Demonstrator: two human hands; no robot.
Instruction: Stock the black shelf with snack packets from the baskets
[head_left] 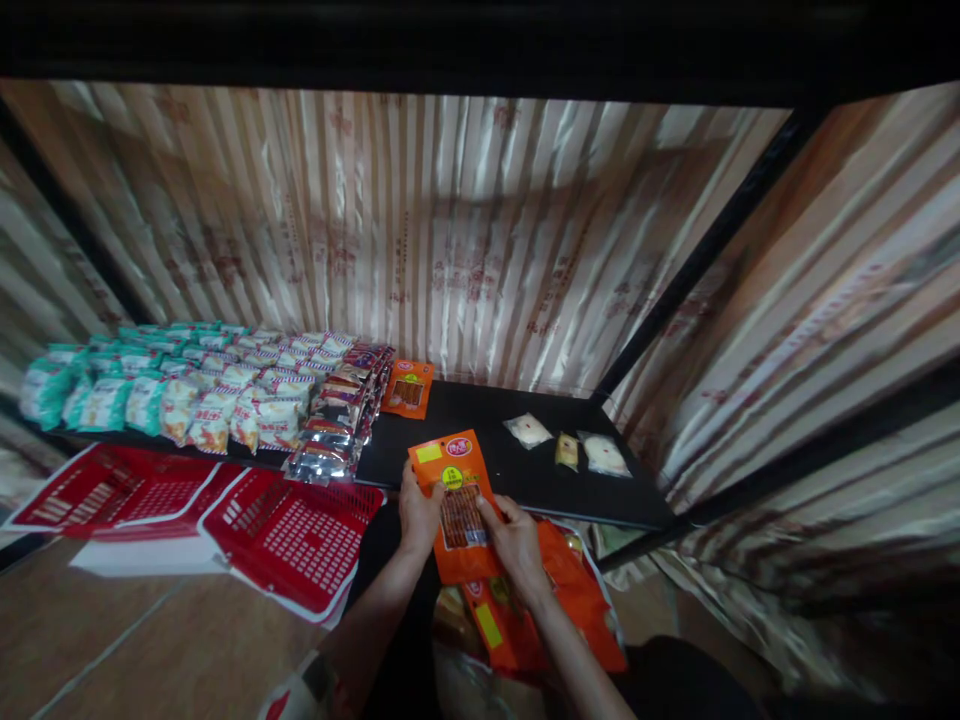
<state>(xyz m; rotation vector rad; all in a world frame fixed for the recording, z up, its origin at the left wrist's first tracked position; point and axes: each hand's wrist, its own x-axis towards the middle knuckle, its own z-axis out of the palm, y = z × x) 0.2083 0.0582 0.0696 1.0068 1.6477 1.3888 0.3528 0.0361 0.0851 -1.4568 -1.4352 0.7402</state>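
Note:
An orange snack packet (459,515) with a clear window showing brown sticks is held up in front of the black shelf. My left hand (420,510) grips its left edge, thumb on the front. On the right edge my right hand (514,540) is closed, its thumb over the window. Below, more orange packets (555,580) lie in a container near my knees, partly hidden by my right arm. A similar orange packet (409,388) rests at the back of the shelf, beside dark red and silver packets (337,415).
White and teal snack bags (105,400) stand in rows on the shelf's left. Small clear-wrapped items (529,430) lie on the black shelf (465,425) at right. Red baskets (300,540) sit on the floor at left. A black frame bar (705,250) slants at right, before striped curtains.

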